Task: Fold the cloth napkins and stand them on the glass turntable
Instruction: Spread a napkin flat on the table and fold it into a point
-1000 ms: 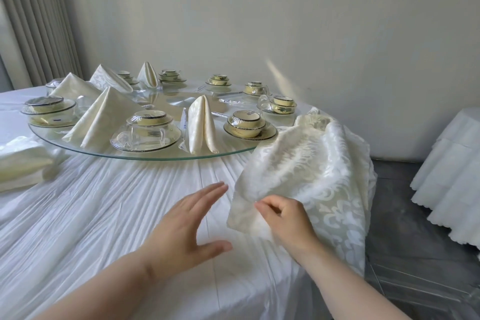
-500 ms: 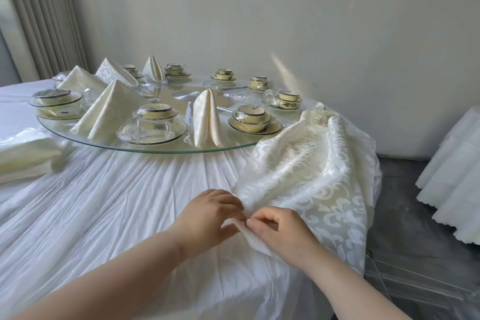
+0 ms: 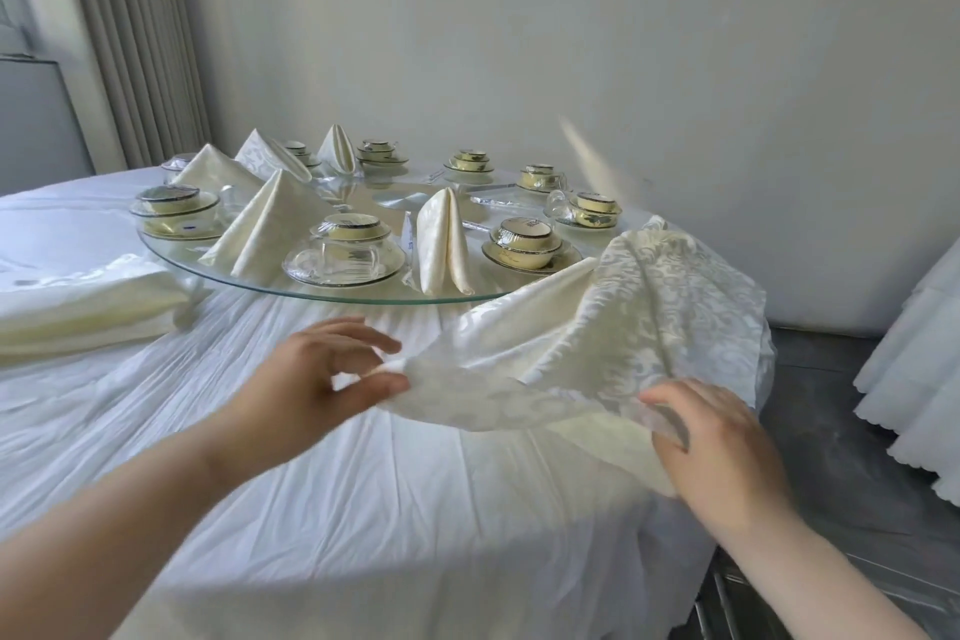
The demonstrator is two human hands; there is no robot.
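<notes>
Far left on the table [image 3: 363, 509] lies a flat pile of napkins [image 3: 88, 296]. Behind it the glass turntable [image 3: 332, 295] carries standing napkins [image 3: 441, 244] & cup sets [image 3: 345, 244]. The left hand [image 3: 311, 379] pinches a corner of the loose napkin [image 3: 597, 327] w/ thumb and forefinger. The napkin is held above the table, just in front of the turntable. The right hand [image 3: 722, 452] grips its other end, fingers curled.

Cloth napkin [image 3: 613, 327]: cream damask, satin sheen, woven floral pattern; folded napkins [image 3: 444, 244] of the same smooth, lustrous cloth. Turntable [image 3: 363, 294]: clear glass, glossy and reflective, bearing glazed ceramic bowls [image 3: 524, 237] wrapped in shiny plastic film. Tablecloth [image 3: 337, 483]: white cloth, matt, finely creased.
</notes>
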